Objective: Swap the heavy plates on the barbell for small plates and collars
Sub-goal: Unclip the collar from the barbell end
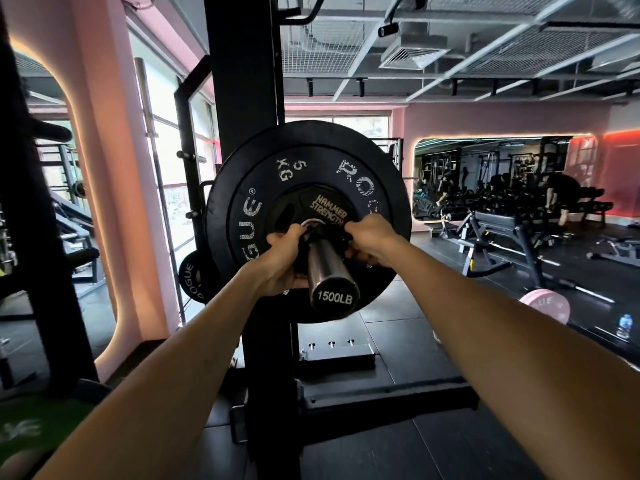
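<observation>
The barbell sleeve [329, 271] points at me, its end cap marked 1500LB. On it sits a large black 5 KG Rogue plate [270, 188] with a small black Hammer Strength plate [311, 206] in front. A black collar [320, 235] rings the sleeve against the small plate. My left hand [280, 261] grips the collar from the left and my right hand [370, 240] grips it from the right. Most of the collar is hidden by my fingers.
The black rack upright [242, 81] stands behind the plates, its base [346, 403] on the floor below. A spare Rogue plate [190, 278] hangs low on the left. A pink plate [547, 304] and water bottle [625, 325] lie right; benches [498, 233] stand beyond.
</observation>
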A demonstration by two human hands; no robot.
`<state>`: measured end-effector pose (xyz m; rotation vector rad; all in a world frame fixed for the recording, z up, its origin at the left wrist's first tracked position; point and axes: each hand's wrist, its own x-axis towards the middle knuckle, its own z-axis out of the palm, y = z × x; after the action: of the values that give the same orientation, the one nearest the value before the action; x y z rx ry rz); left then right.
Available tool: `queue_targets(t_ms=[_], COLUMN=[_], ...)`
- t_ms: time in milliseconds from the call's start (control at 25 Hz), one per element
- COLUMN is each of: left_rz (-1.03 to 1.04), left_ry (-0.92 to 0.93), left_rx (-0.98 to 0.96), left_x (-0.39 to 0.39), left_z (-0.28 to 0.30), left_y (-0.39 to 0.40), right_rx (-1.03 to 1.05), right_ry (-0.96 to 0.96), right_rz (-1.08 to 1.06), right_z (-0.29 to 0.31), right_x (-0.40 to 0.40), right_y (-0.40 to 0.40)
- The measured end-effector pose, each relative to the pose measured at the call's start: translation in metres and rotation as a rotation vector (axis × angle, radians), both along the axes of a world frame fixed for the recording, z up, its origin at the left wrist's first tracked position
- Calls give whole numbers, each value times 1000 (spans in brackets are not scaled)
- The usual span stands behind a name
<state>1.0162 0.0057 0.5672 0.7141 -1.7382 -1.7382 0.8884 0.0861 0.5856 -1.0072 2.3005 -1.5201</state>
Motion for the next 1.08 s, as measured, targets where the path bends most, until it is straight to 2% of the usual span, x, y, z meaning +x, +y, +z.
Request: queue_targets(t_ms=[120, 320, 680, 840, 960, 1080], left_rz=[-10, -107, -288, -384, -381, -382], left_ry=[1, 37, -17, -25, -49, 60], left_rx=[-11, 78, 80, 26, -65, -97], left_x=[26, 68, 127, 139, 142, 135], left_z=[-1, -7, -4, -4, -9, -15], left_y=[32, 77, 152, 184, 205, 221], right_rx=[-5, -6, -24, -102, -203, -263], right_ry=[7, 27, -63, -179, -330, -466], right_rz=[32, 64, 123, 87, 77, 61], right_z=[-3, -7, -4, -10, -18, -28], right_x=[24, 64, 116, 125, 123, 116], right_y=[34, 89, 177, 215, 237, 258])
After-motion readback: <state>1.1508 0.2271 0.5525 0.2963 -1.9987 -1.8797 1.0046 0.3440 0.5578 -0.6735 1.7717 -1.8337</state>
